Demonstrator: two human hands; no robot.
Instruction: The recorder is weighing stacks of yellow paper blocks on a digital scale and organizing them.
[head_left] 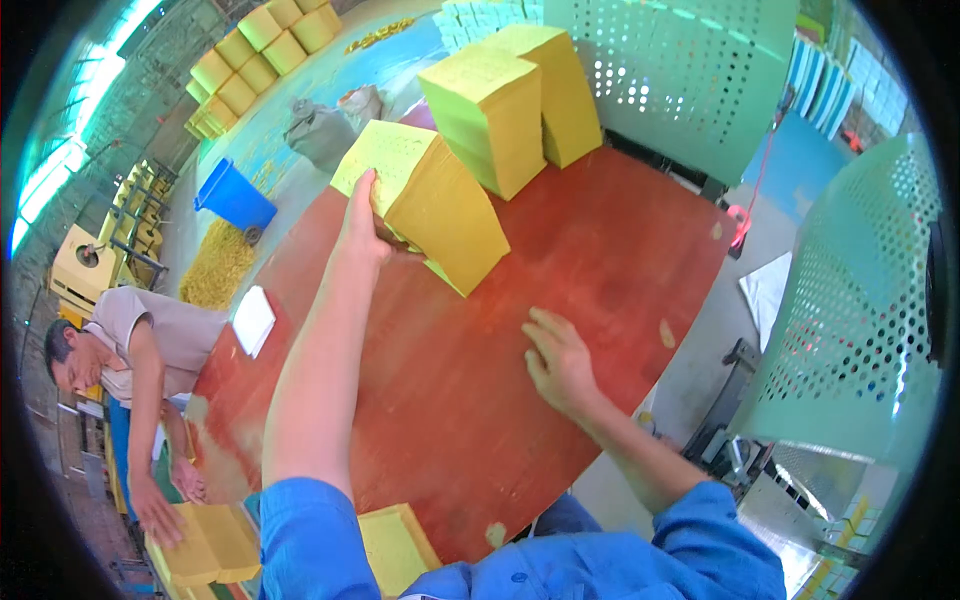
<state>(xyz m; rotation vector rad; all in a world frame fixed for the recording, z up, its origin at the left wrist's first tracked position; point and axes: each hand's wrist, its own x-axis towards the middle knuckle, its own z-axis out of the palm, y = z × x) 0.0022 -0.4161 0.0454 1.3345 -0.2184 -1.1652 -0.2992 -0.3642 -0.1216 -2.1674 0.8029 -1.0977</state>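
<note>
My left hand (pixel 368 228) grips the near left side of a tall stack of yellow paper (pixel 450 215), thumb up along its side and fingers toward its lower edge. The stack leans a little on the red-brown tabletop (pixel 460 400). My right hand (pixel 562 365) is over the table to the right of that stack, fingers loosely bent and apart, holding nothing. Beyond stand two more tall yellow stacks, one in front (pixel 500 130) and one behind (pixel 570 95), side by side. Another yellow stack (pixel 395 550) shows at the near edge, partly behind my left sleeve.
Green perforated machine guards stand at the far side (pixel 670 90) and at the right (pixel 850 320). At the left, a co-worker (pixel 165 340) bends over yellow stacks (pixel 205 545). A white pad (pixel 253 322) lies on the table's left edge. A blue bin (pixel 235 195) and sacks (pixel 320 135) stand beyond.
</note>
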